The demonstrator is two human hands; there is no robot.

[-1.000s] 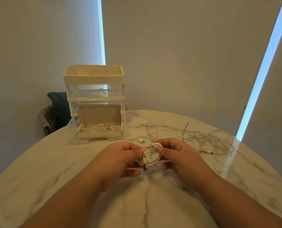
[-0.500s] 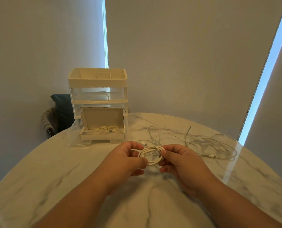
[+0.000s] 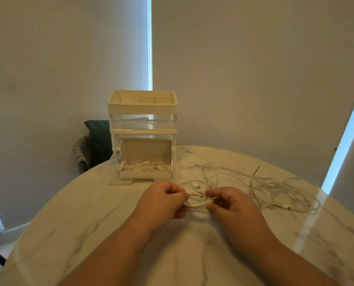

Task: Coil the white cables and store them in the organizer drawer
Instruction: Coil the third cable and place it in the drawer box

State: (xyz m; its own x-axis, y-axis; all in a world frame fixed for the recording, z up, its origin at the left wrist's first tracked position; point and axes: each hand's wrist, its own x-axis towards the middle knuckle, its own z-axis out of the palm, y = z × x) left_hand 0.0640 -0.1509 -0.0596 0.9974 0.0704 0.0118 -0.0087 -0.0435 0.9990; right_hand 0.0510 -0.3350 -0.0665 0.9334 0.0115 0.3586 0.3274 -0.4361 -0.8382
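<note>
Head cam view: left hand [image 3: 161,201] and right hand [image 3: 229,205] are each pinching opposite sides of a small coiled white cable [image 3: 198,204], held between them over the marble tabletop [image 3: 68,223]. Organizer [image 3: 142,120] sits at about 11 o'clock from the hands, its bottom drawer [image 3: 145,174] pulled open with a second white cable [image 3: 149,167] lying inside. Loose white cables [image 3: 279,190] sprawl on the tabletop at roughly 2 o'clock, near the right hand.

A home room: round marble table [image 3: 68,234], drawn window blinds [image 3: 244,69], a chair [image 3: 93,145] draped with clothing
</note>
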